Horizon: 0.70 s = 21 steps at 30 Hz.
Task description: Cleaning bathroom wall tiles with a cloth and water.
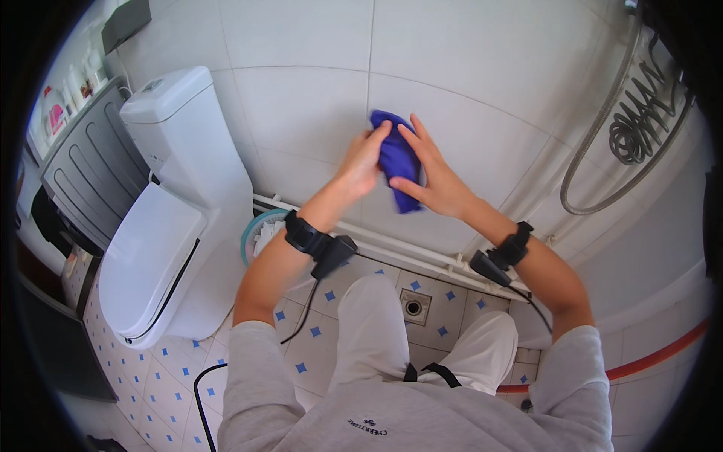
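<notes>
A folded purple-blue cloth [399, 160] is held up in front of the tiled wall, between my two hands. My left hand [361, 162] grips its upper left edge, with the thumb on the near face. From the other side my right hand [440, 175] holds the cloth; its thumb presses the lower part and its fingers lie along the upper right edge. The far side of the cloth, and any fingers behind it, are hidden. Each wrist wears a black strap with a small dark device and a cable.
On the left stands a white toilet [154, 248] with its lid down. Beside it is a blue-rimmed basket [248, 237]. White pipes [444, 261] run low along the wall above a floor drain [415, 306]. A shower hose [595, 162] and a coiled dark hose [636, 124] hang at right.
</notes>
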Each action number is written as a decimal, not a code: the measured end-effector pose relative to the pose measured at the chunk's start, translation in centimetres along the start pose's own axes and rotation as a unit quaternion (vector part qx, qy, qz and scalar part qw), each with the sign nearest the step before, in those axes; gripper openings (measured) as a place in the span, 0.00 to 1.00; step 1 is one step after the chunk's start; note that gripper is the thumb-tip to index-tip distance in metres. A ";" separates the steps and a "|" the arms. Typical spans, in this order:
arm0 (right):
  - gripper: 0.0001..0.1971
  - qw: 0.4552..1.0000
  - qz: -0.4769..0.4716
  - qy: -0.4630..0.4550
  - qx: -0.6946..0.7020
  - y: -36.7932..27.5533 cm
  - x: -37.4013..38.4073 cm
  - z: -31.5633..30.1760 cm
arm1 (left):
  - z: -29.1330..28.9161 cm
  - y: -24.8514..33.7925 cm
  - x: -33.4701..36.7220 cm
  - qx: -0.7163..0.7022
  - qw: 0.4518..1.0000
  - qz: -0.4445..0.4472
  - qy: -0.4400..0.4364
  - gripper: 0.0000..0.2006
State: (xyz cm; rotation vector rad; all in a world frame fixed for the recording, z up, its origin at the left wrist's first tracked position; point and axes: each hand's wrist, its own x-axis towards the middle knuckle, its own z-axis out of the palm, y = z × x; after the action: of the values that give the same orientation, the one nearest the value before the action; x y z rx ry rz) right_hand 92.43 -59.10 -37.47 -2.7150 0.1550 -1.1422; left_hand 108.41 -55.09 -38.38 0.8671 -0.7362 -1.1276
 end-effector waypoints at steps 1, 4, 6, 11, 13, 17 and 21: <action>0.30 0.998 0.041 0.011 0.056 0.2 0.1 0.6 | 1.2 -0.2 -0.8 -0.055 0.998 0.016 -0.020 0.18; 0.29 1.000 0.000 0.000 0.015 1.3 2.5 -1.4 | 0.3 0.0 -0.5 -0.127 0.989 0.057 -0.044 0.17; 0.29 0.972 -0.155 0.092 -0.150 2.3 7.6 -5.2 | -2.2 -0.3 0.6 -0.052 0.980 0.187 0.053 0.18; 0.24 0.815 -0.106 0.312 -0.477 2.1 18.3 -12.9 | -6.4 -6.5 3.8 -0.118 0.919 0.232 0.296 0.18; 0.22 0.852 -0.036 0.272 -0.445 4.1 19.1 -10.2 | -7.2 -9.0 4.5 -0.160 0.901 0.213 0.343 0.18; 0.27 0.914 -0.176 0.024 -0.365 7.6 11.1 5.5 | -9.3 -13.0 3.6 -0.169 0.861 0.210 0.431 0.18; 0.25 0.863 -0.258 -0.184 -0.393 11.7 -4.8 15.0 | -10.0 -17.2 2.5 -0.154 0.846 0.192 0.473 0.19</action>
State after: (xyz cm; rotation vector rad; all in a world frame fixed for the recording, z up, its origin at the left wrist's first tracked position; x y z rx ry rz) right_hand 99.53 -67.63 -53.59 -3.8216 -0.2398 -0.7037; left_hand 109.90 -58.66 -58.03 0.8211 0.1108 -0.3336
